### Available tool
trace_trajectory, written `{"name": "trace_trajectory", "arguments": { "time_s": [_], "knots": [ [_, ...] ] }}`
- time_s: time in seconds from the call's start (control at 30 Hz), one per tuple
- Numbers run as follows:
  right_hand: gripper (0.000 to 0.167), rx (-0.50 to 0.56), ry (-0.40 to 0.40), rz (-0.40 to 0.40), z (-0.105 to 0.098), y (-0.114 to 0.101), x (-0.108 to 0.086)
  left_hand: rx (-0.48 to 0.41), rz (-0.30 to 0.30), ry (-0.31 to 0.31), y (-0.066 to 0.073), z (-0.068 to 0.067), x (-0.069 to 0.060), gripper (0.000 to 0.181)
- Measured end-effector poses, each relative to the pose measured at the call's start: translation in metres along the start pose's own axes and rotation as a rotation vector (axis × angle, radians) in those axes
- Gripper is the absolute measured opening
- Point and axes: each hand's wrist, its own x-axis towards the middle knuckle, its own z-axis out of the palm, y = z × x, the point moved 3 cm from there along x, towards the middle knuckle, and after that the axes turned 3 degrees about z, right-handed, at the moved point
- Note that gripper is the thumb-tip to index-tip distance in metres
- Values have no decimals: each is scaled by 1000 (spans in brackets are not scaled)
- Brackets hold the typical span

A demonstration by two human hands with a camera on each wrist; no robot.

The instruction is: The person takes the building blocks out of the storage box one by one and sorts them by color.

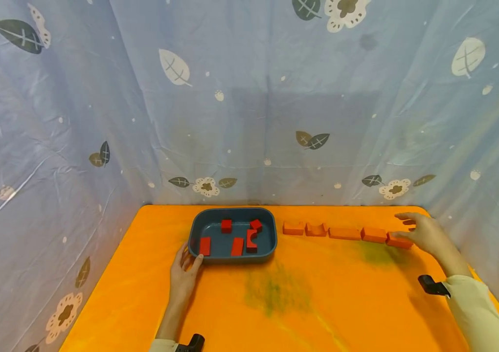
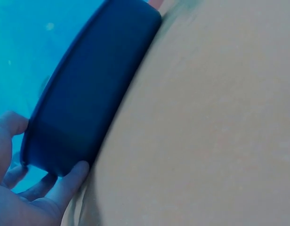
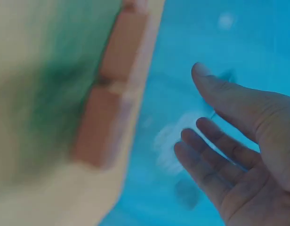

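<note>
Left sleeve [image 1: 163, 346]: cut off by the bottom edge, with a black wrist device [image 1: 192, 343] beside it, also partly out of frame.
Left hand [image 1: 182, 279]: gripping the near left corner of the tray, thumb on the near side, other fingers round the left end; the fingertips there are partly hidden.
Blue-grey tray [image 1: 232, 260]: on the worktop [image 1: 218, 313], just beyond the left hand; the left wrist view gives only its outer wall, so the contents show from the head alone.
Inside the tray: five red pieces, from the left an oblong block [image 1: 205, 246] close to the left thumb, a small cube [image 1: 226, 226], a second oblong [image 1: 237, 247], an arched piece [image 1: 251, 241] and a small turned block [image 1: 256, 225] behind it.
Row right of the tray: five orange-red blocks, the first [image 1: 292, 229] of unclear outline, the second [image 1: 316, 230] with a curved dip, then three plain ones [image 1: 345, 233], blurred or cut off in the right wrist view.
Right hand [image 1: 427, 235]: empty, fingers spread and loosely bent, at the row's far right block [image 1: 396, 240]; the thumb overlaps it from the head, so contact is uncertain.
Right sleeve [image 1: 474, 308]: cut off at the bottom.
</note>
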Motion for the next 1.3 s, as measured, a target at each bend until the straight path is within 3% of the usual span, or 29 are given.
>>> {"name": "trace_trajectory", "arguments": {
  "time_s": [0.07, 0.23, 0.33, 0.4, 0.57, 0.73, 0.83, 0.97, 1.17, 1.3],
  "knots": [
    [58, 6, -30, -65, -5, -37, 5, 2, 0, -1, 1, -1, 0, 67],
    [47, 107, -27, -296, 23, -57, 39, 3, -7, -4, 0, -4, 3, 68],
    [41, 101, -7, -437, 41, -95, 50, -2, -15, 1, -1, -5, 4, 68],
    [39, 73, -7, -489, 53, -125, 56, 0, -16, 6, -1, -5, 5, 67],
    [37, 14, -154, -587, 86, -195, 69, -1, -5, -13, 3, 0, 6, 66],
    [34, -49, -295, -670, 129, -241, 83, -1, -8, -9, 4, 4, 6, 66],
    [33, -36, -328, -706, 155, -258, 90, 3, -9, 8, 4, 4, 7, 65],
    [35, -71, -311, -731, 181, -268, 96, 4, -15, 12, 3, 2, 5, 65],
    [36, -238, -236, -770, 199, -275, 101, 10, -20, 11, 3, 0, 2, 66],
    [38, -324, -230, -768, 206, -278, 103, 4, -10, 11, 4, 0, 3, 66]
  ]
}}
